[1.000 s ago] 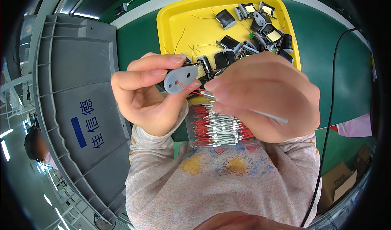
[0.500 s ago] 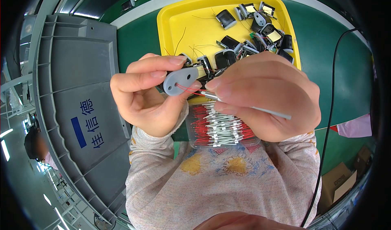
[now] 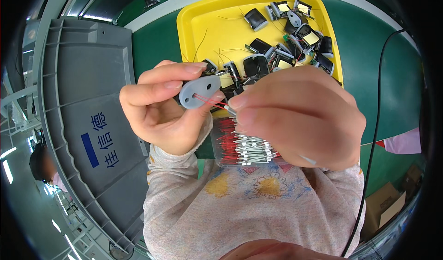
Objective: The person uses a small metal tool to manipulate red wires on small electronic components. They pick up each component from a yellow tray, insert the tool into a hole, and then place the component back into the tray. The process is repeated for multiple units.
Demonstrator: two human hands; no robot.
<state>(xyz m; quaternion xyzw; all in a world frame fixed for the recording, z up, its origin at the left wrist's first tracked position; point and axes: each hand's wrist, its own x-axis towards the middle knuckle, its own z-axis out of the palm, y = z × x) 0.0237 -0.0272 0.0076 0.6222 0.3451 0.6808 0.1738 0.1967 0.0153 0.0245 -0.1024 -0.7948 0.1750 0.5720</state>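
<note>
My left hand (image 3: 159, 110) pinches a small black housing, mostly hidden by the fingers, by its grey oval end cap (image 3: 199, 92). The cap has several round holes and faces me. Two thin red wires (image 3: 211, 100) run from one of them toward my right hand (image 3: 300, 115). Between its thumb and fingertips that hand grips a slim silver-white stick (image 3: 230, 110), to which the wires lead. Most of the stick is covered by the fingers. Below the hands, a clear plastic box (image 3: 217, 155) holds many white-and-red wired sticks (image 3: 254, 150).
Beyond my hands lies a yellow tray (image 3: 184, 29) with several black housings (image 3: 255, 19) and loose thin wires. A grey plastic crate (image 3: 87, 75) stands on the left. A black cable (image 3: 379, 89) hangs down the right side. Cardboard boxes (image 3: 385, 204) sit at lower right.
My right hand has shifted slightly down, and its fingers now cover more of the stick. The left hand with the housing has moved slightly left. The red wires still span between them.
</note>
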